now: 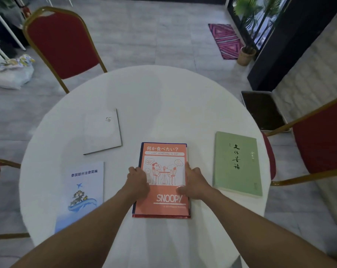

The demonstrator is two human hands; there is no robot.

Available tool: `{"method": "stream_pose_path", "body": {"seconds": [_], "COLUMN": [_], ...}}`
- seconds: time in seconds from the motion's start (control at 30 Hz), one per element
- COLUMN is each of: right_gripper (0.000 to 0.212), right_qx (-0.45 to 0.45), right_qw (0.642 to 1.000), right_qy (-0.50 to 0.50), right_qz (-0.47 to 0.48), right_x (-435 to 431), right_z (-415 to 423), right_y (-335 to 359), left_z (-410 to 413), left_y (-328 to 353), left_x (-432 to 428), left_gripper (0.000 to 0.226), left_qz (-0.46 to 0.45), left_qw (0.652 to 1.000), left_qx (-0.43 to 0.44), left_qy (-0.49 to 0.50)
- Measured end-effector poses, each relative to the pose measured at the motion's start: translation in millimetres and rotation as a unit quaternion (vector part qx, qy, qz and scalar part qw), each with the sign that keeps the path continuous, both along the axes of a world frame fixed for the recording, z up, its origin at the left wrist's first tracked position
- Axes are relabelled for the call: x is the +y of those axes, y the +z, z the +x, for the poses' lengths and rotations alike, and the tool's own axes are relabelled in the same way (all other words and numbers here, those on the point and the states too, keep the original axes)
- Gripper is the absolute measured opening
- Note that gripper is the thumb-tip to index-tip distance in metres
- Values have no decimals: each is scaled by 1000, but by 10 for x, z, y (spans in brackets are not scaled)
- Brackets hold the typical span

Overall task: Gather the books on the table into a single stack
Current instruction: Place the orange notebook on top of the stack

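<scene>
Both our forearms reach in from the bottom edge toward the middle of the round white table (144,93). Our left hand (137,180) rests curled against the left edge of the orange Snoopy book (163,190), and our right hand (194,183) lies flat on its right edge, fingers spread and thumb on the cover; neither hand is closed around anything. That book tops a small stack, with a blue edge and a red edge showing beneath it. A green book (237,163) lies flat to the right, well apart from the stack. A blue-and-white book (82,194) lies to the left near the table's edge, and a white book (102,132) lies beyond it, turned at an angle. Red chairs (63,39) stand around the table.
</scene>
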State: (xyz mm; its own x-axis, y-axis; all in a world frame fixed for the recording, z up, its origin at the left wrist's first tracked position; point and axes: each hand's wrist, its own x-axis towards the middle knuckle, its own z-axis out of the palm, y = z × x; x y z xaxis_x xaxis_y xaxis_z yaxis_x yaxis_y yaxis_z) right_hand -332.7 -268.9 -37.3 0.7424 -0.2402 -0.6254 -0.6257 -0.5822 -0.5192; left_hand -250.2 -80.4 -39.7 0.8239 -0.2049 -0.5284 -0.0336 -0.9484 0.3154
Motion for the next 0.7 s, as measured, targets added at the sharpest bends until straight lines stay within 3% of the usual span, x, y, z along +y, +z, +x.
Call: {"method": "stream_pose_path", "body": {"seconds": [0.7], "right_gripper": [111], "right_qx": [15], "right_qw": [1000], "right_qy": [11], "right_qz": [-12], "right_x": [6], "right_z": [56], "right_y": [60], "left_z": [38], "left_y": [20], "left_x": [4], "left_gripper": [58], "left_qz": [27], "left_qw": [999], "left_qx": [-2], "left_qy": [-42]}}
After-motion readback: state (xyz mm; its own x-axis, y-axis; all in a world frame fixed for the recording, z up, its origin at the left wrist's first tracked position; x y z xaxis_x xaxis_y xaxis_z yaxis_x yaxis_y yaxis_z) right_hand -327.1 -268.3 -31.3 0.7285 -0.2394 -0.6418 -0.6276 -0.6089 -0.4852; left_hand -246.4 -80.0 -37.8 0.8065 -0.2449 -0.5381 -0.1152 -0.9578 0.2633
